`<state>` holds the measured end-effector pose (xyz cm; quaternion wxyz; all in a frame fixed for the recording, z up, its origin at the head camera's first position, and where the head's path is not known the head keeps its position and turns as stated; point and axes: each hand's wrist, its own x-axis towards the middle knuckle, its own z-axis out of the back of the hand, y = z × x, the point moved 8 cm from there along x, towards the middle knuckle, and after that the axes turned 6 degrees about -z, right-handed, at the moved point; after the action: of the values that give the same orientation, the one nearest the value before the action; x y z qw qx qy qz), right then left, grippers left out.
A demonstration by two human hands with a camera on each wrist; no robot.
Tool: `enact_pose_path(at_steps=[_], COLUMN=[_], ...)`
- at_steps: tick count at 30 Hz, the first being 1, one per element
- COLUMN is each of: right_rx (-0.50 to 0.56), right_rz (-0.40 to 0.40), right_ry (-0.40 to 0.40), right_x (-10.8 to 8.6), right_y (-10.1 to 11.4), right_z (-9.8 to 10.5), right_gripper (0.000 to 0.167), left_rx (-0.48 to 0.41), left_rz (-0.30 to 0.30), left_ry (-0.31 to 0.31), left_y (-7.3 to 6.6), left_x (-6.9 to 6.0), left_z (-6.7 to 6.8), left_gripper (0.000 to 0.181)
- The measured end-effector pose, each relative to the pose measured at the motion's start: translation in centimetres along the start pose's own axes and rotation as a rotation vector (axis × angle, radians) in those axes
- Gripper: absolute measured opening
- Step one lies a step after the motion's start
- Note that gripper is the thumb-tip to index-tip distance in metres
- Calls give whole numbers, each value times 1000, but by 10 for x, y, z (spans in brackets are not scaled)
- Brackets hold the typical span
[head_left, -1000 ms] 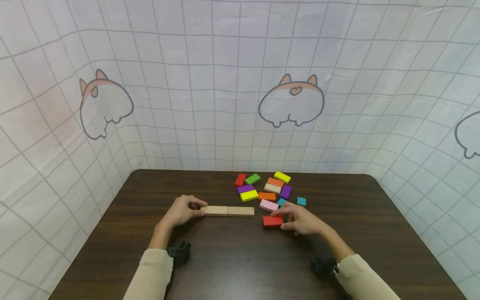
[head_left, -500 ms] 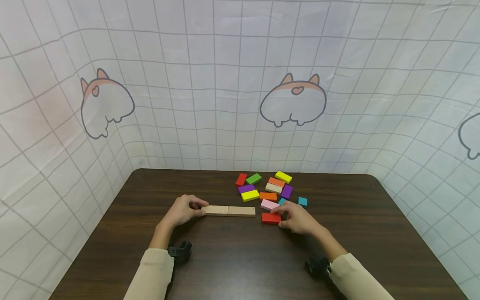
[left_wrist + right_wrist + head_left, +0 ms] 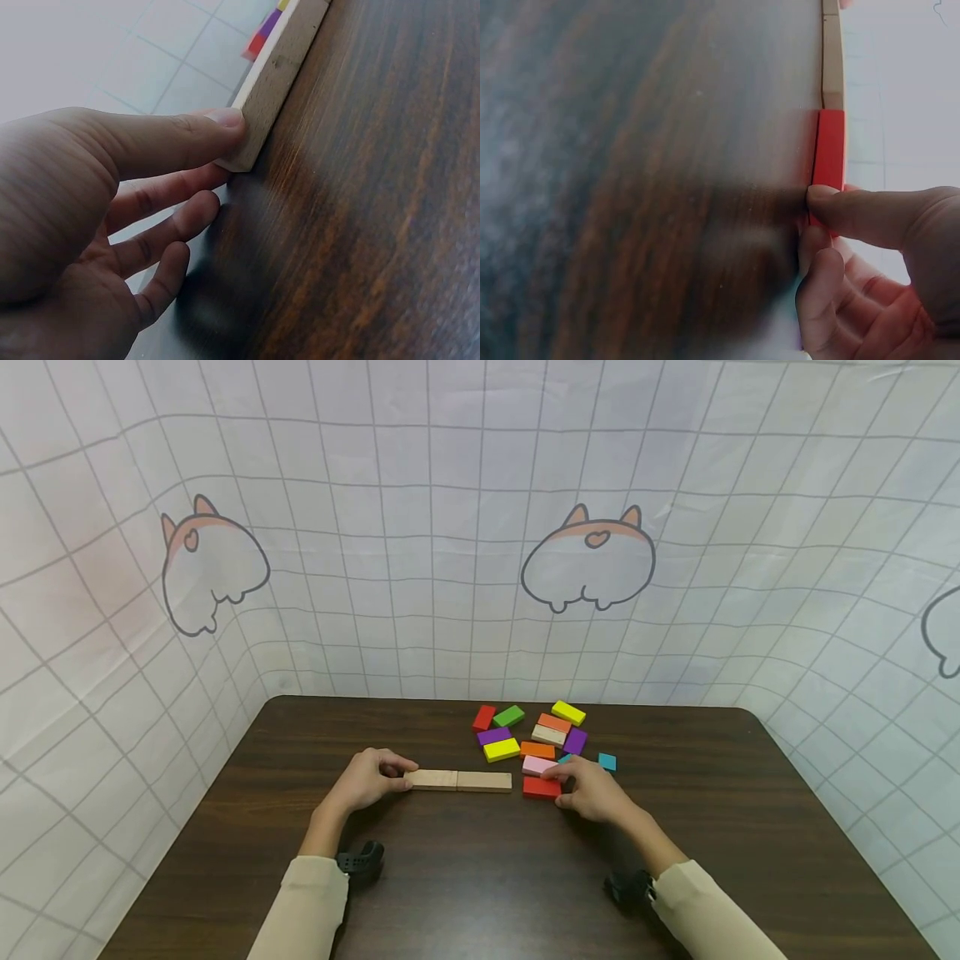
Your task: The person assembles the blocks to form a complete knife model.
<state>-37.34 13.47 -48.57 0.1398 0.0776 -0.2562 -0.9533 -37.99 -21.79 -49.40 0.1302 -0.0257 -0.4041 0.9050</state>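
Observation:
Two plain wooden blocks lie end to end in a row, the left block [image 3: 435, 780] touching the right block [image 3: 485, 782]. My left hand [image 3: 363, 781] pinches the row's outer left end; in the left wrist view the thumb presses the face of that wooden block [image 3: 277, 75], with the other fingers partly behind it. To the right of the row, my right hand [image 3: 596, 792] holds a red block [image 3: 542, 788] by its right end between thumb and fingers. A small gap separates the red block from the wooden row. Just behind it lies a pink block [image 3: 537, 766].
Behind the row are scattered coloured blocks, among them a yellow block [image 3: 501, 750], an orange block [image 3: 537, 751], a green block [image 3: 508, 716] and a purple block [image 3: 575, 741]. A blue block [image 3: 607, 762] lies right of them. The dark table [image 3: 450, 877] ends at a gridded curtain [image 3: 420, 610].
My right hand has moved the red block slightly left and away from me, nearly level with the wooden row. The left hand has stayed on the row's left end.

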Motion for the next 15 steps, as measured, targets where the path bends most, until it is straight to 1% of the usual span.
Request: enact_pose_path(at_steps=[6, 10, 15], right_rx=[-28, -40, -24], right_rz=[10, -15, -58], right_ry=[-25, -37, -38], right_x=[4, 6, 8], right_y=[5, 6, 6], right_z=[1, 1, -1], right_gripper=[42, 42, 39], left_rx=[3, 6, 2], left_rz=[-1, -3, -6], left_ry=[2, 1, 4], left_y=[1, 0, -1], left_x=[0, 0, -1], left_z=[0, 1, 0], left_gripper=[23, 23, 24])
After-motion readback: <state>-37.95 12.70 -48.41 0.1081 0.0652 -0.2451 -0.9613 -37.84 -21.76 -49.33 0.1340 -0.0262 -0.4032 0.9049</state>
